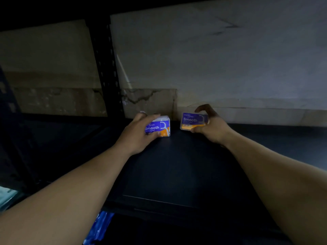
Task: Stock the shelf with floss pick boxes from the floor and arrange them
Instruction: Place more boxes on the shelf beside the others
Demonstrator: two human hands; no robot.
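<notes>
Left hand grips glossy left box; right hand grips rectangular right box

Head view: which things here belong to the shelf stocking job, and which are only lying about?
For the job:
left box, gripped by the left hand
right box, gripped by the right hand
shelf under them

Only lying about:
blue plastic packet below the shelf edge
black post
cardboard sheets behind
</notes>
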